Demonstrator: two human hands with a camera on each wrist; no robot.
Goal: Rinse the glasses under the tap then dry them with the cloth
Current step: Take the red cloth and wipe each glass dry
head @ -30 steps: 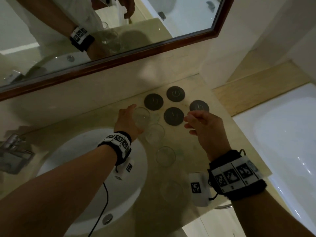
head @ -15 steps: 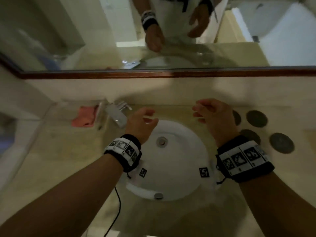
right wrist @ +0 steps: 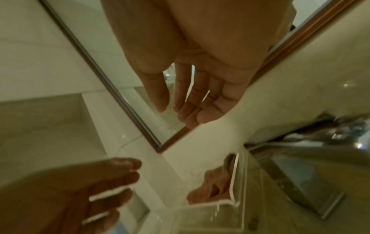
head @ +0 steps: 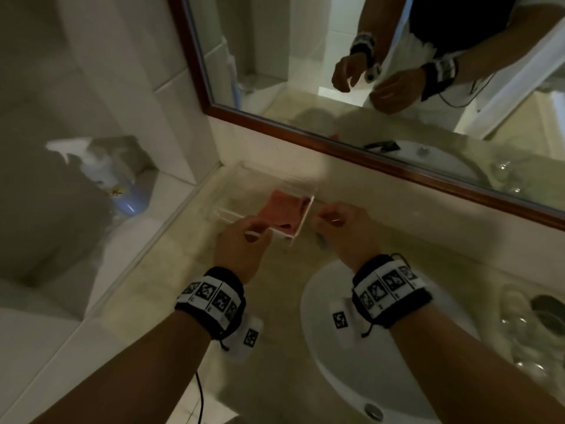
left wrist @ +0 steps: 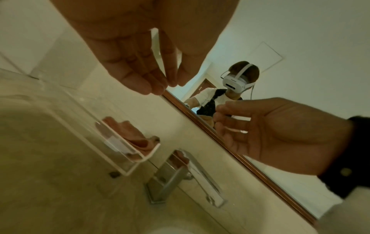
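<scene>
A pink cloth (head: 282, 209) lies crumpled in a clear acrylic tray (head: 232, 214) at the back of the counter, left of the sink (head: 333, 362). My left hand (head: 253, 233) hovers at the tray's near edge with relaxed fingers, holding nothing. My right hand (head: 328, 218) hangs just right of the tray, also empty and loosely open. The left wrist view shows the cloth (left wrist: 128, 134), the chrome tap (left wrist: 180, 172) beside it, and both hands above them. Blurred clear glasses (head: 519, 335) stand on the counter at the far right.
A wood-framed mirror (head: 336, 148) runs along the back wall close behind the tray. A dark round coaster (head: 550, 313) lies by the glasses. Left of the counter, lower down, stands a white spray bottle (head: 97, 169). The sink's drain (head: 373, 411) is near the bottom edge.
The view swung left from the glasses, across the sink, to the cloth tray. My left hand let go of a glass, and both hands moved left, empty, to the tray.
</scene>
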